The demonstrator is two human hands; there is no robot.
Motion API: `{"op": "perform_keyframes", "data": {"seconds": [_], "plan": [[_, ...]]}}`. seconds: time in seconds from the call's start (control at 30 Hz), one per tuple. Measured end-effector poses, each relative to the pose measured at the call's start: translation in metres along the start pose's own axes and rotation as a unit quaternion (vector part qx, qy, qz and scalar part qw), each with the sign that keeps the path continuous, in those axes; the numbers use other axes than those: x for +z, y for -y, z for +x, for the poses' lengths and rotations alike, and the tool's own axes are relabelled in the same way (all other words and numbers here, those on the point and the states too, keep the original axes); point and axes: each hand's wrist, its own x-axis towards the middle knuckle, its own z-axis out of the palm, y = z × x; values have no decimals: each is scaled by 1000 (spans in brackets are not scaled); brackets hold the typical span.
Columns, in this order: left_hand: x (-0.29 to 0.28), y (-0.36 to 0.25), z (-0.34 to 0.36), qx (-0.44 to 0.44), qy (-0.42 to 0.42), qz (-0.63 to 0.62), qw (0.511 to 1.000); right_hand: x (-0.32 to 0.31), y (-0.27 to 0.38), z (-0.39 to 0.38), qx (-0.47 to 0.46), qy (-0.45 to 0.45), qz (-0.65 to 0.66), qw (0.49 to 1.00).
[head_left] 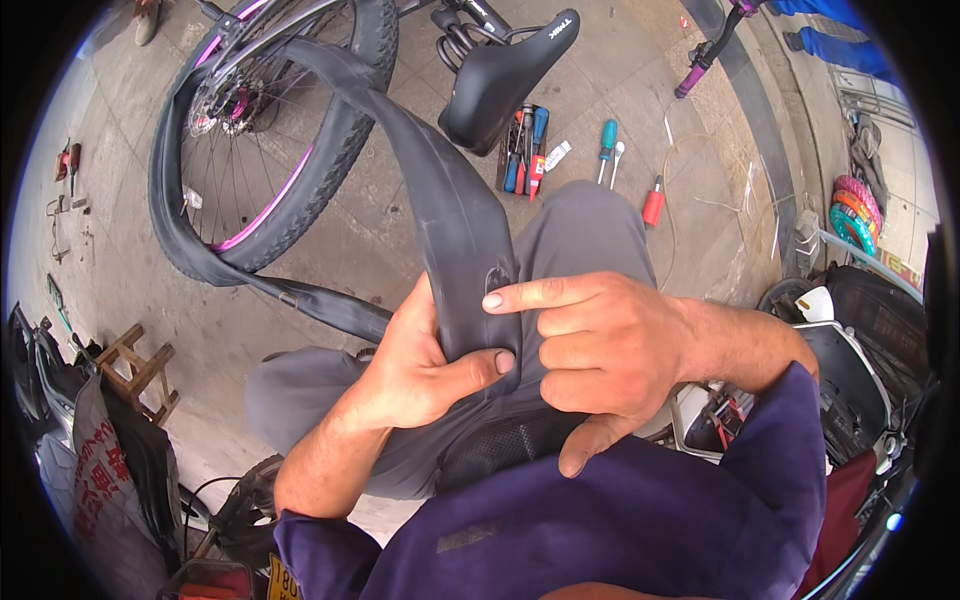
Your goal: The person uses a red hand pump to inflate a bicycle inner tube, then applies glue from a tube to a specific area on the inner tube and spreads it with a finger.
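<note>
A black bicycle inner tube (455, 215) runs over my lap, lying flat and wide. My left hand (425, 370) is closed on it, thumb across its top. The extended index finger of my right hand (600, 345) touches the tube's right edge beside a small oval mark (495, 276). That hand's other fingers are curled, the thumb apart, and it holds nothing. Beyond my knees, the tube loops around a knobby bicycle wheel (335, 170) with a pink rim, still attached to the bike lying on its side. The underside of the tube in my left hand is hidden.
A black saddle (500, 85) rises ahead of my knees. Near it lie a tray of tools (522, 150), a teal-handled screwdriver (607, 140) and a red-handled tool (653, 205). A small wooden stool (140, 370) stands at left; colourful coils (855, 215) are at far right.
</note>
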Motion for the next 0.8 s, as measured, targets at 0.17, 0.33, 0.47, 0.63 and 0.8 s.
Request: {"op": "perform_keyframes", "data": {"seconds": [0.17,0.33,0.47,0.63,0.8], "plan": [[6,-4,-2,-14,-15,-39,999,-2,-11,-1,-11,-33,-30,999],[7,-5,-1,-29,-13,-50,998,5,-14,0,-16,-58,-11,998],[2,-2,2,-16,5,-35,999,2,-4,-8,2,-42,3,999],[3,-4,5,-32,6,-76,997,2,-19,3,-6,-69,-39,997],[0,-2,5,-23,7,-30,999,7,-2,-5,5,-41,4,999]]}}
